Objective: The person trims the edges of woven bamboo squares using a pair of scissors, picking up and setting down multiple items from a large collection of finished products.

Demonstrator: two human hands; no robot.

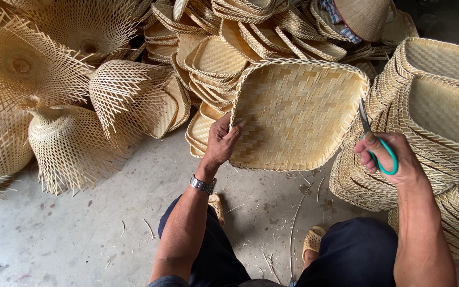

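My left hand (pixel 222 142) grips the left rim of a square woven bamboo tray (pixel 298 114), held tilted up in front of me. A metal watch sits on that wrist. My right hand (pixel 391 159) holds green-handled scissors (pixel 376 141) with fingers through the loops. The blades point up at the tray's right rim, close to it or touching it.
Stacks of finished woven trays (pixel 436 101) stand at the right and a loose pile (pixel 213 58) behind. Unfinished baskets with splayed bamboo strips (pixel 70 143) fill the left. A conical hat (pixel 365 16) lies at the top. Bamboo slivers litter the concrete floor (pixel 81 234).
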